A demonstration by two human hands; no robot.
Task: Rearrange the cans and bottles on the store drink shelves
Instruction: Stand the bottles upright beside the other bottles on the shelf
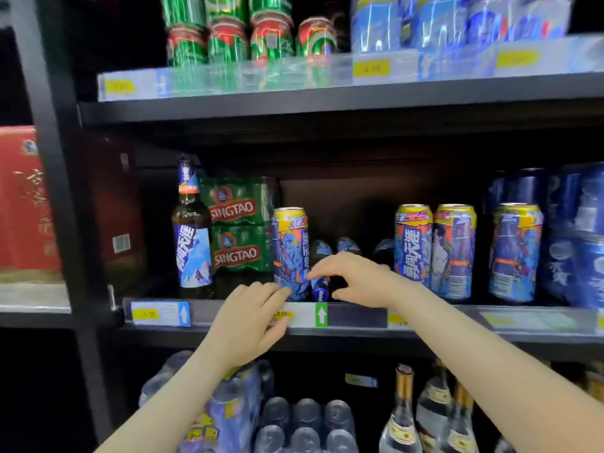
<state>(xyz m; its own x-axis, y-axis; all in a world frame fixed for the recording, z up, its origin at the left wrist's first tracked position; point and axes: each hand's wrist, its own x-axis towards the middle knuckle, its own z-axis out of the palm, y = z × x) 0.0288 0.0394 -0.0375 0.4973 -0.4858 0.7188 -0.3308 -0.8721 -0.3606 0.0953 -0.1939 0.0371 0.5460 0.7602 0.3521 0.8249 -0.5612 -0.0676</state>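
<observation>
A tall yellow-and-blue can (290, 243) stands at the front of the middle shelf. The fingertips of my left hand (253, 322) touch its lower left side, and the thumb rests on the price rail (356, 317). To the can's right are several short dark bottles (348, 245) with blue labels. My right hand (358, 279) curls over the front one, a dark bottle (319, 289), between fingers and thumb. Two matching cans (434, 250) stand further right, then a third can (514, 251).
A brown beer bottle (192, 237) and green Tsingtao packs (240, 230) stand left of the can. Blue can packs (575, 233) fill the right end. Green cans (228, 31) are on the top shelf, clear bottles (405, 416) and wrapped packs (304, 423) below. A black upright (62, 191) borders the left.
</observation>
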